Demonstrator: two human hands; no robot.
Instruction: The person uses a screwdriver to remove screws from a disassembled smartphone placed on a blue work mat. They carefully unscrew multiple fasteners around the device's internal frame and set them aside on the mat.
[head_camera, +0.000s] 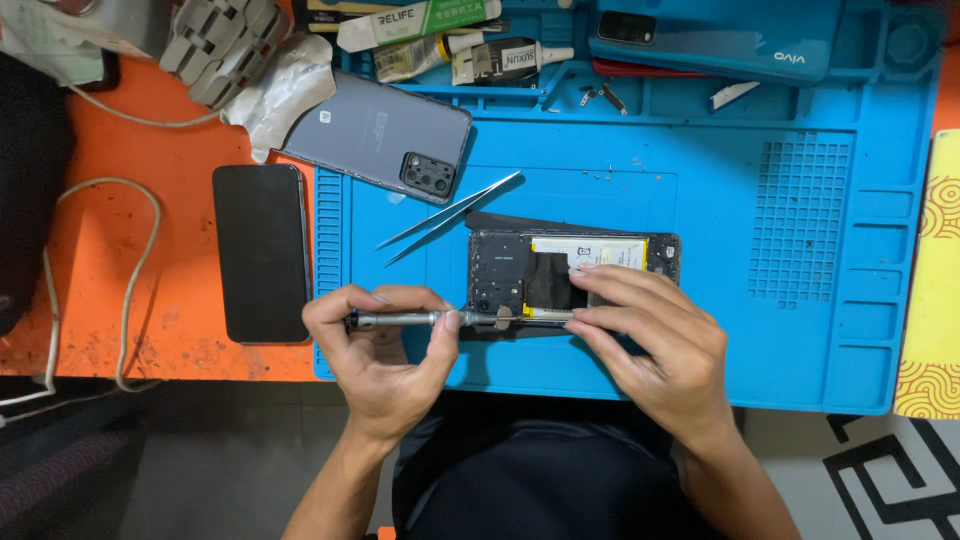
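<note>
An opened phone (510, 262) lies on the blue work mat (760, 350), its back off, with a pale battery and black inner plates showing. My left hand (385, 345) grips a slim metal screwdriver (400, 320) held level, its tip pointing right at the phone's lower edge. My right hand (650, 335) rests on the phone's lower right part, fingers spread over the battery and thumb near the screwdriver tip.
Metal tweezers (450, 215) lie on the mat above the phone. A grey phone back cover (380, 135) sits up left, a dark phone (262, 255) on the orange table, a blue phone (720, 40) at the top, glue tubes (480, 60), white cables (130, 260) left.
</note>
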